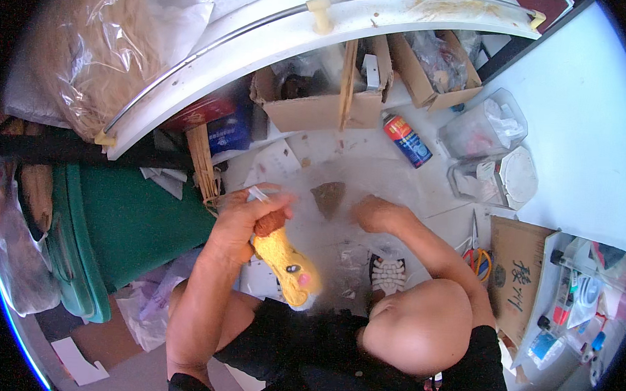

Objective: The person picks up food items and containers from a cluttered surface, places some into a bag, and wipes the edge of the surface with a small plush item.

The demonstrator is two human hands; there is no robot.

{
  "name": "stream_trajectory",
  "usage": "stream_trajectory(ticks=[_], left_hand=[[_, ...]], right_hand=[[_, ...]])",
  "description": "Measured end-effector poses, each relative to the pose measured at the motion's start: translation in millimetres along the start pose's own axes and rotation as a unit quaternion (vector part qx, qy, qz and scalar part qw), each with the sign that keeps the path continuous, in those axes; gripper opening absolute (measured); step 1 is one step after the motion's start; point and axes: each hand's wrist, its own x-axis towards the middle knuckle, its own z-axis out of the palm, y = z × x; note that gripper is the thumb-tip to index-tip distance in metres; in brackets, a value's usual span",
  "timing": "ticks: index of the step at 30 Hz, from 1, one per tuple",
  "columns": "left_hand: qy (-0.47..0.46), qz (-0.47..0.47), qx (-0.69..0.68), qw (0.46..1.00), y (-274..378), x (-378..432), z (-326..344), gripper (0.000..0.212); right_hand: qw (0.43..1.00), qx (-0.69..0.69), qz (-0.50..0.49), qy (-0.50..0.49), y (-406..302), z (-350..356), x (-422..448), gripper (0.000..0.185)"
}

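My left hand (243,218) is closed around the brown end of a yellow plush toy (285,263). The toy hangs tilted, its face with a dark eye and a pink cheek pointing down towards my lap. A small white strip (259,194) shows at the fingers of that hand. My right hand (378,215) is curled and blurred, above the floor; whether its fingers grip anything is hidden. Between the hands lies a brown, roughly triangular piece (328,199), its edges soft in a haze. Crumpled clear plastic (352,256) is below it, by my shoe (387,275).
A white shelf with a metal rail (322,15) arches overhead. Beneath it stand cardboard boxes (322,111) and a spray can (407,140). Clear plastic containers (481,124), scissors (477,257) and a carton (518,280) are to the right. A green bin (131,212) stands left.
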Motion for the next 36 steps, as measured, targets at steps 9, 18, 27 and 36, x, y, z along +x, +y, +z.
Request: stream_trajectory(ticks=[9, 18, 27, 36], left_hand=[[0.038, 0.016, 0.007, 0.999, 2, 12, -13, 0.019], [0.091, 0.024, -0.048, 0.994, -1, 15, 0, 0.015], [0.063, 0.033, -0.026, 0.997, 16, 15, 1, 0.015], [-0.033, 0.046, -0.122, 0.991, 35, -37, -10, 0.028]], right_hand=[[0.941, 0.252, 0.005, 0.226, -16, -12, 44, 0.039], [0.949, -0.008, -0.006, 0.314, -21, 12, 94, 0.032], [0.882, 0.205, 0.006, 0.424, 49, 56, 86, 0.028], [0.806, 0.519, 0.005, 0.286, -20, -72, -57, 0.023]])
